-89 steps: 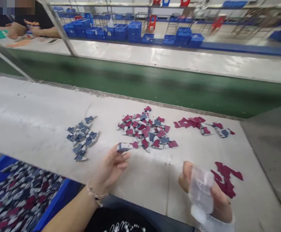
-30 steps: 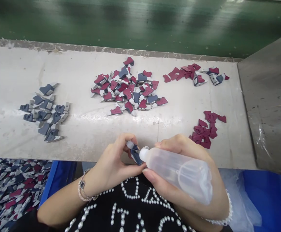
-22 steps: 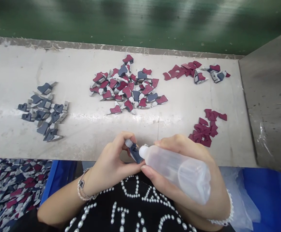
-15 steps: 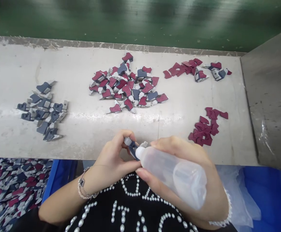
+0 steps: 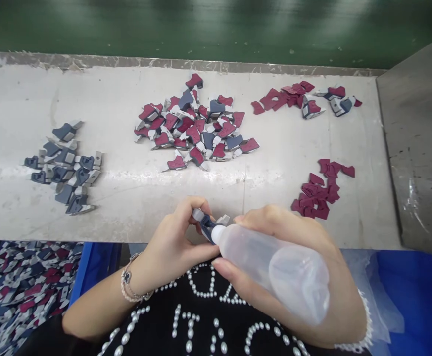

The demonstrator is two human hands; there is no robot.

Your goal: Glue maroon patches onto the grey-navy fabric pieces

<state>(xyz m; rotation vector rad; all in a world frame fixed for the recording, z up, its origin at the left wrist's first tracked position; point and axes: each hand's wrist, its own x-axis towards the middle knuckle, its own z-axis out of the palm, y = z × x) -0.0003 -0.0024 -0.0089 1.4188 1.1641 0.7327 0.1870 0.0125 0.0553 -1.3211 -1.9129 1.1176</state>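
My left hand (image 5: 176, 242) grips a small dark blue and grey part (image 5: 207, 224) between thumb and fingers, just past the table's front edge. My right hand (image 5: 293, 237) is wrapped round a translucent squeeze bottle (image 5: 271, 267), lying tilted with its white cap (image 5: 217, 234) against the part. The nozzle tip is hidden at the part. Beyond the hands lies a pile of maroon, blue and grey parts (image 5: 193, 132). Blue and grey parts without maroon (image 5: 65, 173) are heaped at the left. Loose maroon pieces (image 5: 314, 195) lie to the right.
More maroon pieces (image 5: 282, 96) and several assembled parts (image 5: 340, 101) are at the back right of the table (image 5: 126, 193). A metal panel (image 5: 419, 148) bounds the right side. Below left, a blue bin (image 5: 85, 269) stands by many parts; clear plastic (image 5: 371, 291) hangs at the lower right.
The view has shifted slightly. Both hands keep their holds, and the bottle and part appear a little further right in the picture.
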